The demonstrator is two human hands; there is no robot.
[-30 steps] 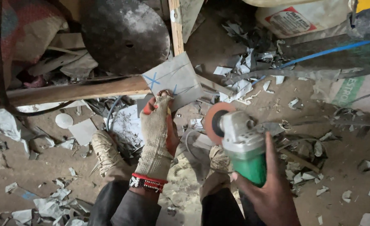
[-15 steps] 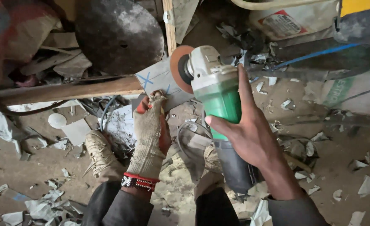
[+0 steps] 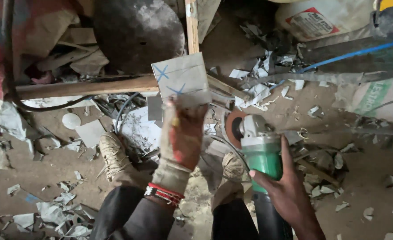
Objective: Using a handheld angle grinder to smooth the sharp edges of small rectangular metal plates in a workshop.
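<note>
At frame centre, the gloved left hand pinches a blue-marked tile piece while the right hand grips a green angle grinder lower right.

A pale square tile piece with blue star marks is held up, tilted. The green angle grinder points its orange disc leftward, just beside it.
</note>
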